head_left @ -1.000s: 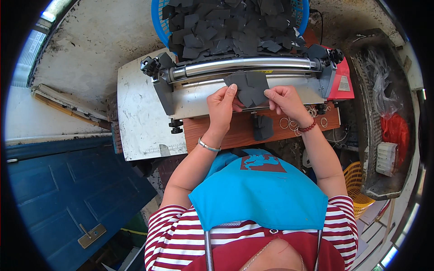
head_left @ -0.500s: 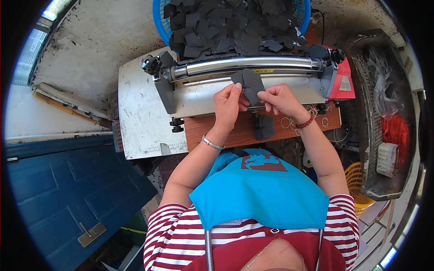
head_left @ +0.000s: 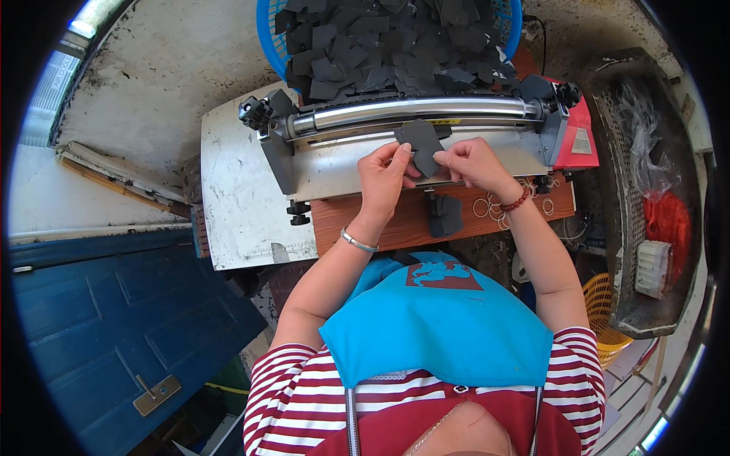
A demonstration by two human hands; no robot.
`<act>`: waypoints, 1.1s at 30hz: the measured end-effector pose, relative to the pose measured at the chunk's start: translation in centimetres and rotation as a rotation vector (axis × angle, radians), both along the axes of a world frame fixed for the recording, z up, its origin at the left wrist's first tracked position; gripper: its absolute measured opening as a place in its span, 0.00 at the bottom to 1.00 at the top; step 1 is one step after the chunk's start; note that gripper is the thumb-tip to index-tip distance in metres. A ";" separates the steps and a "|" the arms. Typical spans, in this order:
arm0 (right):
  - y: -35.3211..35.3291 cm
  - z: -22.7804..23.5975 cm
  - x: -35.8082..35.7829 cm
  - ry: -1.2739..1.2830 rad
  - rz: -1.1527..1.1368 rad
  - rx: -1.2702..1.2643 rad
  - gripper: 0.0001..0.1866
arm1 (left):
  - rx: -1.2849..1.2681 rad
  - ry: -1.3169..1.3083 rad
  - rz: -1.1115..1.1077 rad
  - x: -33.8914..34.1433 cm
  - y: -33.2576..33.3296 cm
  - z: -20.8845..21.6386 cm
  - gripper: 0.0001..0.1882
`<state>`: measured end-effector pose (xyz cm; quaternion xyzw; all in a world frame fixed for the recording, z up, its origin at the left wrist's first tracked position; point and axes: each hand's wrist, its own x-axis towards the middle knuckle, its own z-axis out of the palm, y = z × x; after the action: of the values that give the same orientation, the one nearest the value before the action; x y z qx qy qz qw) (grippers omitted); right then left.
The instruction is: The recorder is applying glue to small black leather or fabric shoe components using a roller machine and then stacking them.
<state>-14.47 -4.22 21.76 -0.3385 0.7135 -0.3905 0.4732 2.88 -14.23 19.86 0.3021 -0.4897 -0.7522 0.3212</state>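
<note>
Between my hands are thin black flat pieces [head_left: 423,144], held above the metal bed of a roller machine [head_left: 334,163]. My left hand [head_left: 385,169] is closed on their left edge, thumb on top. My right hand [head_left: 473,163] pinches their right side between thumb and fingers. The silver roller [head_left: 418,110] lies just beyond the pieces. Below my hands, a small stack of black pieces [head_left: 445,215] rests at the front of the brown wooden board [head_left: 380,220]. What the pieces are made of I cannot tell.
A blue basket [head_left: 266,34] heaped with black pieces stands behind the roller. Pale rubber bands [head_left: 487,207] lie on the board at the right. Farther right are a dark trough [head_left: 620,152] with plastic bags and a yellow basket [head_left: 599,304]. A blue door [head_left: 114,319] is at the left.
The black pieces have shifted between my fingers and now sit more closely together. My right hand has risen very slightly; the small stack stays in place.
</note>
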 end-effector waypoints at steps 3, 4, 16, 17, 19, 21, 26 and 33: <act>0.5 -0.2 0.3 -0.108 0.059 -0.074 0.17 | 0.081 0.015 0.001 0.4 -0.2 0.1 0.11; 0.7 0.3 0.1 -0.178 0.035 -0.037 0.17 | 0.149 0.033 -0.008 0.6 -0.2 0.1 0.11; 1.0 -0.3 -2.9 0.036 -0.057 0.112 0.23 | -0.018 -0.047 0.026 0.7 -0.5 -0.2 0.10; 0.5 -0.1 -1.8 -0.010 -0.082 0.038 0.24 | -0.026 -0.056 0.018 0.5 -0.4 -0.1 0.10; 0.2 0.0 -0.2 0.001 -0.013 -0.020 0.22 | -0.012 -0.042 0.006 0.2 -0.3 -0.2 0.10; 0.1 -0.1 0.7 0.016 0.032 -0.108 0.18 | 0.003 -0.030 -0.005 0.3 -0.3 -0.1 0.11; 0.5 -0.2 0.7 -0.074 0.034 -0.110 0.16 | 0.205 0.028 -0.056 0.8 -0.5 0.2 0.11; 1.2 -0.2 0.7 -0.169 0.008 -0.099 0.17 | 0.365 0.089 -0.066 1.0 -0.9 -0.3 0.12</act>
<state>-13.80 -3.06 21.58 -0.3302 0.6496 -0.4506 0.5157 3.85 -15.12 19.60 0.3054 -0.3399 -0.8513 0.2576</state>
